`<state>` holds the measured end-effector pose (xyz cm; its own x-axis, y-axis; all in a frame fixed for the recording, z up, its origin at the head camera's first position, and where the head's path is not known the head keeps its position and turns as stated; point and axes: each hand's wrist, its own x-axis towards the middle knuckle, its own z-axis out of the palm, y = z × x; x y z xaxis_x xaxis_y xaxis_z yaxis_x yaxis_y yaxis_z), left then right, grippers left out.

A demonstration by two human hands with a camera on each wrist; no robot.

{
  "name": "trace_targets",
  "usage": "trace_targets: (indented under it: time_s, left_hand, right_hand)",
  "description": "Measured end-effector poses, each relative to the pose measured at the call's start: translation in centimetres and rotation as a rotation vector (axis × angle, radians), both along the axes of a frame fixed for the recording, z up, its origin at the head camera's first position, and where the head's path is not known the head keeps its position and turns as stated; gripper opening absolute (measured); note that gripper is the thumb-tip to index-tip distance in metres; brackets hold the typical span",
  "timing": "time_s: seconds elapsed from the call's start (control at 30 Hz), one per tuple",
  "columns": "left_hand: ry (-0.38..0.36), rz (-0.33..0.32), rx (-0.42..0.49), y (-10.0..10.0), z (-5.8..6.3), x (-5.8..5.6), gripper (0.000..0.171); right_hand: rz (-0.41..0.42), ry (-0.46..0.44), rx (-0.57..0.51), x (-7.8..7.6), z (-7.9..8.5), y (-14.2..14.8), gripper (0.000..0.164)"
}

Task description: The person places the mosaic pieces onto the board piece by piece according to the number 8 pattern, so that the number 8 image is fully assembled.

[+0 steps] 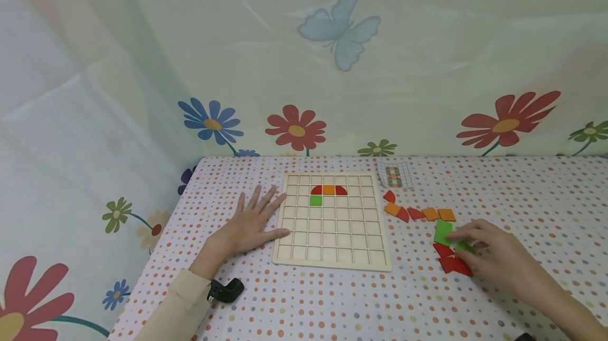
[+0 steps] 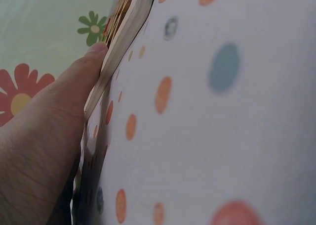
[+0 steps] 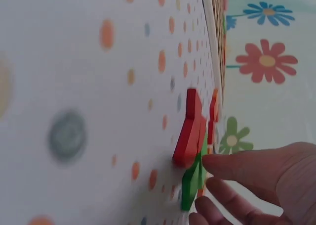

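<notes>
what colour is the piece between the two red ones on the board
Orange: the middle piece on the board, best seen in the head view.

Beige left sleeve [image 1: 171, 309], softly creased, with a plain cuff [image 1: 197, 282]; small black rounded device [image 1: 228, 291] beside it

The left forearm [image 1: 198, 270], in a cream long sleeve [image 1: 173, 306] ending short of the wrist, reaches in from the lower left. The left hand [image 1: 249, 227] lies palm down, fingers straight and fanned, thumb stretched out sideways. The right forearm [image 1: 558, 301], bare where visible, slants in from the lower right; the right hand [image 1: 499, 256] is lowered, fingers bent, thumb set opposite them.
</notes>
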<state>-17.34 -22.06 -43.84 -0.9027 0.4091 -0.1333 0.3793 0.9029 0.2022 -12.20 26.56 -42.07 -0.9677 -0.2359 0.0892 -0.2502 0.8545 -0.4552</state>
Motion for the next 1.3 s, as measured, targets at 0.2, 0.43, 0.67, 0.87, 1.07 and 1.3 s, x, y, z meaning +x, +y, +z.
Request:
trace_targets:
  time_s: [0.2,0.43,0.67,0.87,1.07,1.3]
  left_hand:
    - [0.006,0.003,-0.005,0.1,-0.2,0.0,0.091]
    - [0.021,0.003,-0.005,0.2,-0.2,-0.1,0.091]
    - [0.001,0.007,-0.004,0.2,-0.2,-0.1,0.092]
    - [-0.002,0.011,0.003,0.1,-0.2,0.1,0.091]
    - [0.014,0.004,0.0,0.0,-0.2,0.1,0.09]
    - [0.001,0.003,0.005,0.1,-0.2,0.0,0.091]
  right_hand:
    - [-0.064,-0.098,0.021,-0.1,0.2,1.0,0.035]
    - [0.014,-0.111,0.038,-0.9,0.2,1.9,0.036]
    - [0.006,-0.179,-0.003,-1.4,0.4,1.9,0.035]
    - [-0.04,-0.215,-0.028,-1.6,0.7,1.8,0.031]
    - [-0.057,-0.148,-0.074,-1.0,0.5,1.7,0.032]
    - [-0.046,-0.121,-0.083,-1.0,1.2,1.4,0.032]
